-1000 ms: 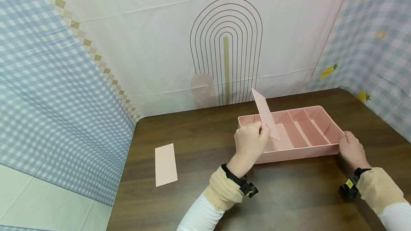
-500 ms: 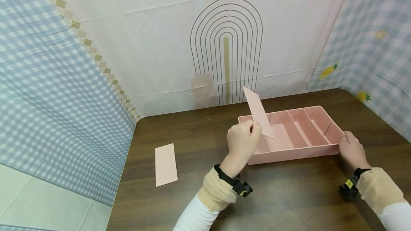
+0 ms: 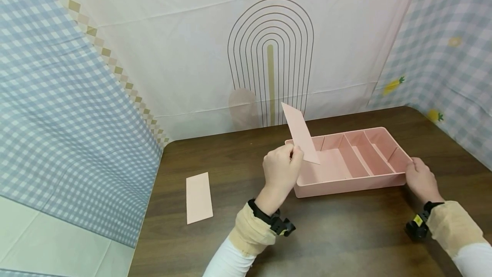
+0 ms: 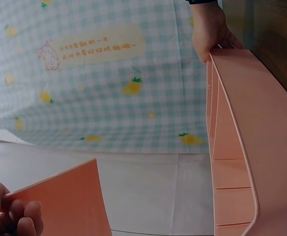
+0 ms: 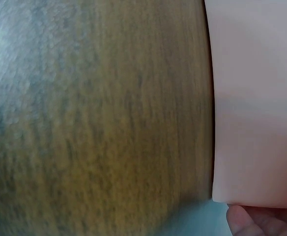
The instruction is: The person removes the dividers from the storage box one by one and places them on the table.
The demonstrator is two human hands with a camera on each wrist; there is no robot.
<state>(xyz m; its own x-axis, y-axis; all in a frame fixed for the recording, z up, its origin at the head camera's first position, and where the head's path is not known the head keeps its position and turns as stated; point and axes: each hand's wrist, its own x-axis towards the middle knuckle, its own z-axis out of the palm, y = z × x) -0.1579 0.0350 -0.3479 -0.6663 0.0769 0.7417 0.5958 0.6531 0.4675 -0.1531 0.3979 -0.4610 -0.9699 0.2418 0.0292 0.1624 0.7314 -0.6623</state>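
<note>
Brown wood-grain table (image 3: 330,234); on it, pink divided tray (image 3: 349,186), flat pink panel (image 3: 199,198) leftward.

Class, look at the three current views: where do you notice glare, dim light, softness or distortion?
Head: brightly lit, fairly sharp, faint sheen on the table; left wrist: dimmer, the panel looking more orange than in the head view; right wrist: wood grain soft, pale glare at upper left, the box edge slightly bowed.

Only text: two lines of orange Chinese-looking characters (image 4: 97,49) on a cream banner (image 4: 131,34) printed on the checked cloth (image 4: 104,113), left wrist view. Too small and blurred to read reliably.
</note>
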